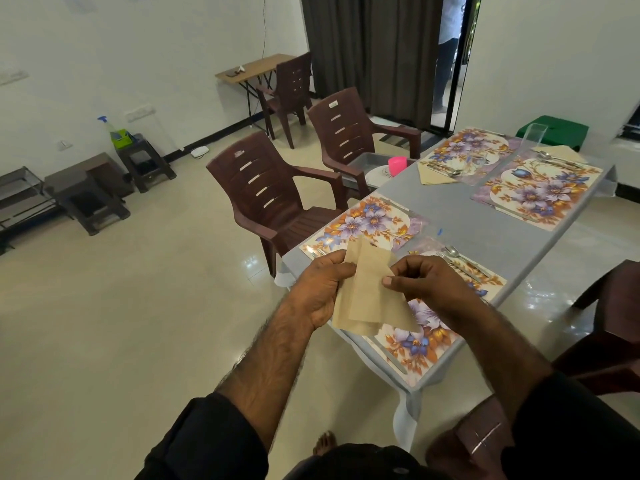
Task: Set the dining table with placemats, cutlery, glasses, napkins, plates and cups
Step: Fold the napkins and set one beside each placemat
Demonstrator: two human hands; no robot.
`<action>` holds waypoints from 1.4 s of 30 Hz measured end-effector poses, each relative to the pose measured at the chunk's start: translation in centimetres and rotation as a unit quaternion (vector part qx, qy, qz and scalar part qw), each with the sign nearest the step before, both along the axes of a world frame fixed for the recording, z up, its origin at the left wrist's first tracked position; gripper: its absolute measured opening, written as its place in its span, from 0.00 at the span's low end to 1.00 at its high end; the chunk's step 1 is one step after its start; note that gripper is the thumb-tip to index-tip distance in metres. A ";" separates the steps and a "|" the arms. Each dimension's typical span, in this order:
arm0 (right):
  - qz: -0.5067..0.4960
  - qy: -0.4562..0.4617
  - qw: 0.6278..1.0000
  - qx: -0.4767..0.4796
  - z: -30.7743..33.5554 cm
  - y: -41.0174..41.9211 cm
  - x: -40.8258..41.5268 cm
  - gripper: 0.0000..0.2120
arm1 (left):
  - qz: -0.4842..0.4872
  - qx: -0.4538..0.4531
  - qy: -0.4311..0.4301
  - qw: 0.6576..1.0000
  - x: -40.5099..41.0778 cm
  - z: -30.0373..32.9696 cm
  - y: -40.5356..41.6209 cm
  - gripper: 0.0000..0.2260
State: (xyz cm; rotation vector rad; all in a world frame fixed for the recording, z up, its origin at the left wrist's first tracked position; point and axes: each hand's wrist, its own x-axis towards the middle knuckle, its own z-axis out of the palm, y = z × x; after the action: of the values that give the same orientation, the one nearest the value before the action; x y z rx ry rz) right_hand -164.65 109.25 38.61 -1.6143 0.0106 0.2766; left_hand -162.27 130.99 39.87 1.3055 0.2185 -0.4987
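Note:
A beige paper napkin (369, 296) hangs in the air over the near corner of the grey table (460, 216). My left hand (320, 289) grips its left edge, and my right hand (424, 280) pinches its right edge. Under them lies a floral placemat (420, 341) with a fork and spoon (457, 259) at its far side. Another floral placemat (363, 225) lies to the left. At the far end, two placemats (533, 192) carry folded napkins (433, 174), cutlery and a clear glass (474, 168).
Two brown plastic chairs (270, 199) stand along the table's left side; the far one holds a grey tray with plates and a pink cup (396, 166). Another chair (609, 327) is at the right. A person stands in the doorway (446, 53). Stools line the left wall.

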 end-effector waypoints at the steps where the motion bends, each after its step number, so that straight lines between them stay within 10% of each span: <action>1: -0.016 0.002 1.000 0.022 0.0 0.1 -0.1 0.07 | 0.012 -0.026 0.016 0.999 -0.1 0.0 0.0 0.11; 18: -0.074 0.008 0.996 0.049 1.5 0.6 2.8 0.16 | -0.163 0.160 -0.051 0.972 0.5 -1.4 1.2 0.22; 29: -0.032 0.010 0.999 0.006 0.7 3.5 4.7 0.20 | -0.165 0.118 -0.043 0.978 3.8 -2.5 4.9 0.26; 37: -0.220 -0.042 0.975 0.002 0.9 5.8 8.6 0.10 | -0.181 0.111 -0.041 0.976 7.3 -3.7 7.3 0.21; 42: -0.116 -0.034 0.989 -0.081 -1.6 9.1 7.8 0.08 | -0.152 0.099 -0.037 0.983 10.1 -3.9 9.2 0.16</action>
State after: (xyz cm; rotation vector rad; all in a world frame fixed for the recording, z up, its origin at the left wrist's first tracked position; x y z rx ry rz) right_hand -156.80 118.40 37.01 -1.7646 0.1719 0.0417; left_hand -152.20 140.21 35.99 1.5589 0.0049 -0.6993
